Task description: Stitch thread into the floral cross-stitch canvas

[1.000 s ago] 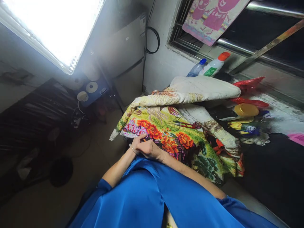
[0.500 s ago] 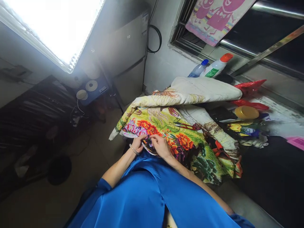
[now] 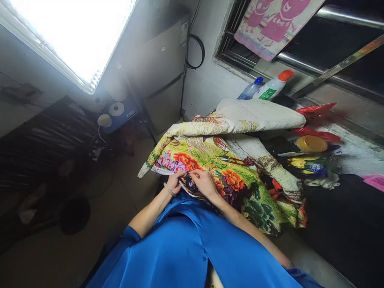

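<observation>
While both hands work at the near edge of the large floral embroidered cloth (image 3: 228,176), the piece lies draped over the lap and the surface ahead, its far end folded back to show a cream underside. Left hand (image 3: 173,183), with a thin bangle at the wrist, pinches the cloth's edge between thumb and fingers. Right hand (image 3: 205,182) rests on the cloth just beside the left, fingers curled and fingertips pressed together as if on something fine; whether a needle or thread is in them is too small to tell. Small red-handled scissors (image 3: 237,161) lie on the cloth beyond the hands, apart from both.

Judgement: the step looks like fine stitching at the edge. To do it well, the left pinch should keep the fabric taut and flat close to the working point, the right fingertips should move in short pulls, and the loose folds should stay clear.

Nearby: blue-capped clear plastic bottle (image 3: 249,89) and orange-capped white bottle (image 3: 272,86) on the sill; yellow round lid (image 3: 312,143) to the right.
</observation>
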A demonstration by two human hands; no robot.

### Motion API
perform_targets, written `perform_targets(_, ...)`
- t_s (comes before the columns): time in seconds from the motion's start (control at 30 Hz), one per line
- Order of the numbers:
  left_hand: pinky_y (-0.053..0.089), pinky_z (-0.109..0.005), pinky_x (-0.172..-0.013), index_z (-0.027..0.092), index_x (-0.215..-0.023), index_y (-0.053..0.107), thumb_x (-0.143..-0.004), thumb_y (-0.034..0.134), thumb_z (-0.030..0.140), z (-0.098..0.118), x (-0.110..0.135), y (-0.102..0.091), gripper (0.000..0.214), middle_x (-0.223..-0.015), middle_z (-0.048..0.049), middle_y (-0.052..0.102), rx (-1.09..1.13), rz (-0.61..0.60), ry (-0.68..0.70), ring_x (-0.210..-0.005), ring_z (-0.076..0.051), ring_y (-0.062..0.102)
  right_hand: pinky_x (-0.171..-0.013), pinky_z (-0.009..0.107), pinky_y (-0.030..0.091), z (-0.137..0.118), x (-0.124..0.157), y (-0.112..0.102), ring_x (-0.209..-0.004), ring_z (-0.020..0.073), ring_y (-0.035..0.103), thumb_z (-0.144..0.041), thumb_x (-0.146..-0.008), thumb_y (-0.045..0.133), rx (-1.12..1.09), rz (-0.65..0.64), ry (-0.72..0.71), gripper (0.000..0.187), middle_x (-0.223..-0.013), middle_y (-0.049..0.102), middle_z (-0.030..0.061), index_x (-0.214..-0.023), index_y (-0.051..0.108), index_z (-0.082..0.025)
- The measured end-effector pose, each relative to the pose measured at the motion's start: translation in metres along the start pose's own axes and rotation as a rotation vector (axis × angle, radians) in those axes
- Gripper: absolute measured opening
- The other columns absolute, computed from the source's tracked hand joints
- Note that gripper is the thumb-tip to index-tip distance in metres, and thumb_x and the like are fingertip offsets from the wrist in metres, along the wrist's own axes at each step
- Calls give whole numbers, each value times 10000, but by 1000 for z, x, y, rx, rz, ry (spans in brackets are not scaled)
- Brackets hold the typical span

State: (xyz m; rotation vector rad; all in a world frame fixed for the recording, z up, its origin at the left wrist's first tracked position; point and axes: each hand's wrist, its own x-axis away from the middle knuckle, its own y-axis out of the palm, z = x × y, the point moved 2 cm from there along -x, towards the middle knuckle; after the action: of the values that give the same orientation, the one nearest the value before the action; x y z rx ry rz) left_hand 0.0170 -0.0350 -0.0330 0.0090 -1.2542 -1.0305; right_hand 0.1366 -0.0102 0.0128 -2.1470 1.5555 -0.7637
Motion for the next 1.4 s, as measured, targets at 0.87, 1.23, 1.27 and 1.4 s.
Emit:
perform_targets(0.87, 444, -256, -675, 133, -458, 598, -536, 745, 53, 3, 1, 7, 185, -453, 15, 588, 38, 46, -48, -461, -87, 516, -693, 294, 494, 6, -5, 2, -698, 189, 656, -176, -717, 535, 44, 43, -27, 191, -774, 731, 49, -726, 722, -216)
perform_targets(1.23, 433, -237, -600, 129, -448, 561, -571, 706, 42, 3, 0, 8, 209, -436, 17, 557, 24, 39, -80, -440, -75, 486, -734, 301, 510, 4, -8, -1, -751, 190, 680, -110, -695, 543, 18, -13, -23, 220, -776, 739, 17, -704, 719, -243)
perform_targets(1.27, 440, -241, -611, 129, -451, 560, -572, 705, 43, 3, -1, 7, 207, -440, 17, 557, 21, 35, -86, -441, -76, 487, -732, 298, 508, 4, -8, -1, -749, 189, 680, -109, -695, 543, 22, -12, -21, 220, -774, 739, 16, -702, 717, -243)
perform_targets(1.4, 464, -269, -680, 126, -461, 566, -573, 699, 50, 1, -4, 6, 189, -451, 11, 557, 15, 11, -101, -471, -91, 515, -724, 295, 496, 2, -8, -1, -747, 191, 675, -122, -703, 545, 56, 0, -10, 200, -764, 736, 22, -691, 710, -235)
